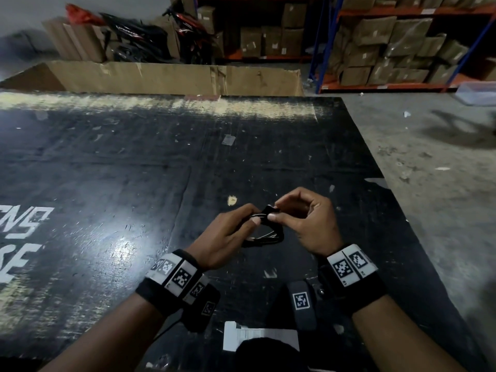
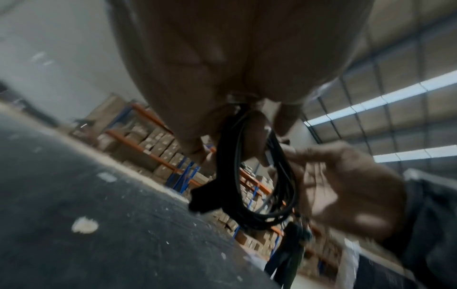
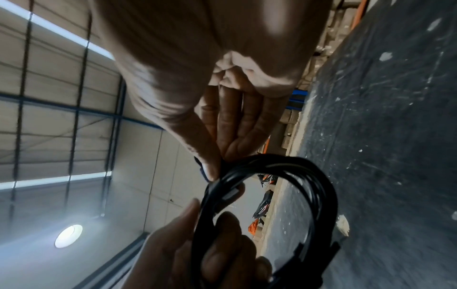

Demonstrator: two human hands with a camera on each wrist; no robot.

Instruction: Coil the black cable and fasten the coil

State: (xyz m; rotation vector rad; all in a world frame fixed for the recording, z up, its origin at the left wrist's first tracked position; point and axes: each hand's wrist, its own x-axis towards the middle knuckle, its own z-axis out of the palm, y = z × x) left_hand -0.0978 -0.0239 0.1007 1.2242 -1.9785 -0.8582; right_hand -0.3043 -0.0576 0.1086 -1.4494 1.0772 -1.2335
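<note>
The black cable [image 1: 271, 236] is wound into a small coil of several loops, held just above the black table [image 1: 134, 170]. My left hand [image 1: 255, 214] grips the coil's left side, thumb on top, fingers passed through the loops [image 3: 316, 195]. My right hand [image 1: 275, 210] pinches a black strap [image 1: 269, 210] at the top of the coil between thumb and forefinger. In the left wrist view the strap [image 2: 217, 176] hangs loose beside the loops [image 2: 284, 195]. The cable's ends are hidden among the loops.
A flattened cardboard box [image 1: 161, 76] lies along the table's far edge, with a motorbike [image 1: 161, 36] behind it. Shelves of cartons [image 1: 389, 44] stand at the back right. White paper [image 1: 257, 336] lies at the near edge. Concrete floor [image 1: 429, 170] borders the table's right edge.
</note>
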